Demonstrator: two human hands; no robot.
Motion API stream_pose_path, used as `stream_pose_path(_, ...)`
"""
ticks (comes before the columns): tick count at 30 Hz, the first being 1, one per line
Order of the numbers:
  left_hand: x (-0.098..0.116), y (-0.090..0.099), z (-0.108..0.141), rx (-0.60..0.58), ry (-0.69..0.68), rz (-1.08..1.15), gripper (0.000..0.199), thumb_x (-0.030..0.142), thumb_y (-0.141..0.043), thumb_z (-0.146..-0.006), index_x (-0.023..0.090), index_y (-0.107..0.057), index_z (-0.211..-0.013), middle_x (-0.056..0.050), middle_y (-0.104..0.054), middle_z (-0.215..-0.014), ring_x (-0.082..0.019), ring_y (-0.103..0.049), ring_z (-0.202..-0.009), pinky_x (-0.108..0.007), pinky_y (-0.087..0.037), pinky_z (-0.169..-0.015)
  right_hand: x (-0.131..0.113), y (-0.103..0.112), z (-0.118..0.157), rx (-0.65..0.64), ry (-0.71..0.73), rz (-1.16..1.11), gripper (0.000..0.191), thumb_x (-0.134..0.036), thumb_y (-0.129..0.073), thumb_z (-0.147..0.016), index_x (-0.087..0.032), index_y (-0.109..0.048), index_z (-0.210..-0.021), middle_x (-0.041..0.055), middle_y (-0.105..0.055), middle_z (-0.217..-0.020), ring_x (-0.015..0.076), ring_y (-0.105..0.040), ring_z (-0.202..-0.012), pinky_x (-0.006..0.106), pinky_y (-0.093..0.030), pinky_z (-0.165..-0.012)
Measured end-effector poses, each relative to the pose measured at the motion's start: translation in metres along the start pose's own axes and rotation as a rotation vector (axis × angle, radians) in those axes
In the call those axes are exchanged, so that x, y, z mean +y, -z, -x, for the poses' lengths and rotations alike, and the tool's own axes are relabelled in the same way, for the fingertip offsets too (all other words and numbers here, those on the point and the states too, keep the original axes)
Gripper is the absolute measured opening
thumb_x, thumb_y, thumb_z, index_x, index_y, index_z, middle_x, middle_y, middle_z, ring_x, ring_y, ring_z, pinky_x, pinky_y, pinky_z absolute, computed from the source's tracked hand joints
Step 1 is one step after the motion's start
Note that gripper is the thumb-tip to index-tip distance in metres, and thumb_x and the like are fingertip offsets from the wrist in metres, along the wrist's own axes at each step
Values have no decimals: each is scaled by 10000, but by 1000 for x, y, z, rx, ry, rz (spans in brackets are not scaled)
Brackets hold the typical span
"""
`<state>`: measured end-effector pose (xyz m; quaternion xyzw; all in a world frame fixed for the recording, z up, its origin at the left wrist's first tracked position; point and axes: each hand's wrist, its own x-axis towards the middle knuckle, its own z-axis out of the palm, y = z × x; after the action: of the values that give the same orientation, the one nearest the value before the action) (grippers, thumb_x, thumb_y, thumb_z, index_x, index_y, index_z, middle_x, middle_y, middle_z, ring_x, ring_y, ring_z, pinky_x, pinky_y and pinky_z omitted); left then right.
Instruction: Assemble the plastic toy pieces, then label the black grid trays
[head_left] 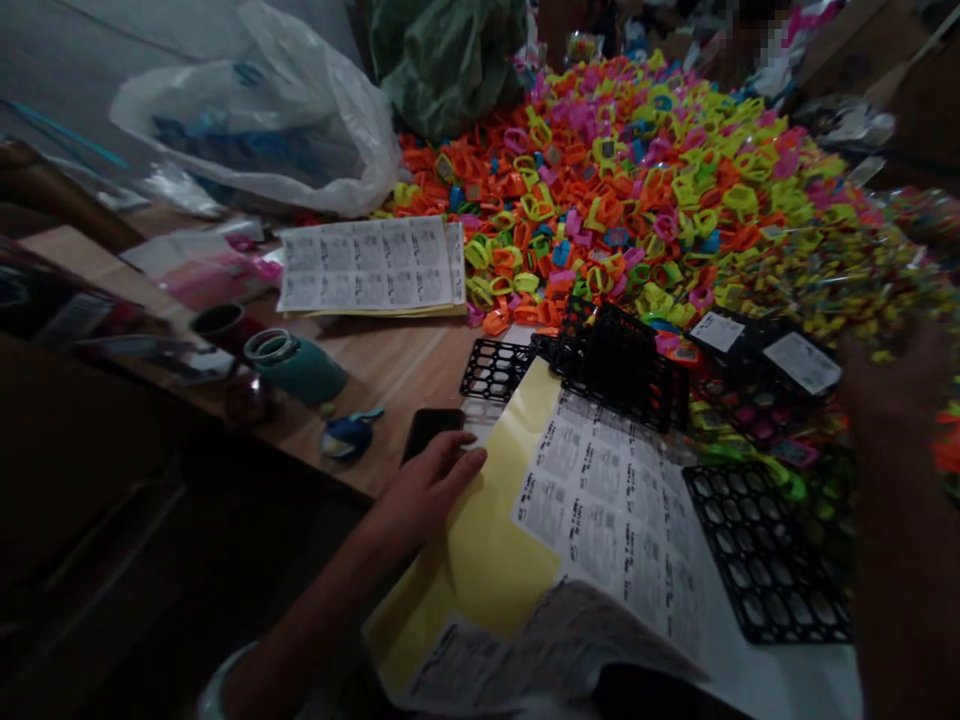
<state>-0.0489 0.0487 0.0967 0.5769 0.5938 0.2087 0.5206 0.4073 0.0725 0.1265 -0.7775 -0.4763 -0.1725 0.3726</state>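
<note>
My left hand (pixel 431 490) pinches the left edge of a label sheet (pixel 600 500), which has yellow backing and rows of printed white stickers. The sheet's near end is curled up, and part of its backing is bare. My right hand (pixel 900 370) is at the right, dark and blurred, over a heap of small yellow and red pieces (pixel 825 290); its fingers cannot be made out. Near it lie black packs with white labels (pixel 802 362). A black plastic grid tray (pixel 757 560) lies right of the sheet, and more black grids (pixel 615 360) are piled beyond it.
A large heap of bright plastic toy watches (pixel 600 190) covers the back. At left are a stack of label sheets (pixel 367 265), a teal jar (pixel 296 365), a small blue object (pixel 349 437) and a dark phone-like slab (pixel 431 430). A clear plastic bag (pixel 300 130) stands behind.
</note>
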Motion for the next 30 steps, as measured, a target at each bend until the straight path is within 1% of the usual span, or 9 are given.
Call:
stream_pose_path(3,-18,-6,22,-199,173,325,571,568,-563,-761,140,-564,-1139,-98,-708,-955,-234,-664,-811,-328,-523,-701,-54,15,61,-216,-76,-193,421,-407,-572,-779,-230,-586,-1161,116,-635,-1083,285,-619,-937,484,-468,-855)
stream_pose_path(5,-22,-10,31,-322,252,503,520,538,-608,-745,141,-606,-1081,-80,-721,-881,-207,-667,-736,-310,-523,-681,-99,23,110,-469,39,-440,301,-410,-542,-812,-271,-617,-1067,48,-658,-1023,231,-621,-921,415,-486,-839)
stream_pose_path(8,-22,-11,38,-377,306,595,438,491,-668,-717,124,-669,-955,-68,-726,-835,-175,-660,-686,-279,-516,-674,-154,33,174,-775,245,-616,161,-334,-504,-863,-257,-626,-933,40,-652,-916,192,-605,-860,329,-491,-756)
stream_pose_path(11,-18,-11,41,-392,306,586,409,452,-724,-669,121,-692,-907,-58,-728,-818,-171,-658,-674,-269,-511,-668,-182,37,211,-915,391,-640,90,-264,-514,-870,-235,-590,-910,40,-615,-851,176,-569,-811,298,-470,-700)
stream_pose_path(15,-13,-11,43,-427,272,594,395,411,-759,-629,131,-701,-901,-39,-724,-795,-170,-654,-671,-276,-508,-681,-193,37,221,-863,435,-523,21,-225,-532,-859,-221,-549,-847,27,-569,-777,175,-530,-753,296,-438,-664)
stream_pose_path(20,-12,-12,43,-484,222,586,439,361,-767,-628,152,-679,-1005,-22,-722,-806,-161,-646,-685,-271,-502,-693,-200,38,223,-757,502,-409,103,-166,-489,-858,-217,-543,-787,33,-570,-758,178,-530,-738,302,-423,-668)
stream_pose_path(23,-14,-9,42,-493,218,582,433,346,-765,-636,143,-677,-1007,-29,-722,-798,-157,-645,-679,-264,-501,-681,-199,36,218,-727,482,-448,125,-128,-480,-833,-210,-538,-757,26,-561,-735,168,-526,-727,288,-415,-656)
stream_pose_path(27,-16,-4,40,-477,276,598,414,346,-760,-642,138,-681,-990,-57,-729,-823,-188,-663,-721,-288,-511,-695,-188,34,200,-783,285,-603,108,-139,-488,-829,-207,-533,-758,-2,-547,-719,127,-513,-670,234,-408,-594)
stream_pose_path(30,-15,-5,39,-490,297,608,391,339,-761,-640,144,-688,-971,-57,-731,-838,-186,-665,-718,-286,-510,-700,-183,36,196,-910,254,-624,65,-219,-519,-849,-217,-561,-799,-8,-565,-752,116,-528,-668,224,-418,-599)
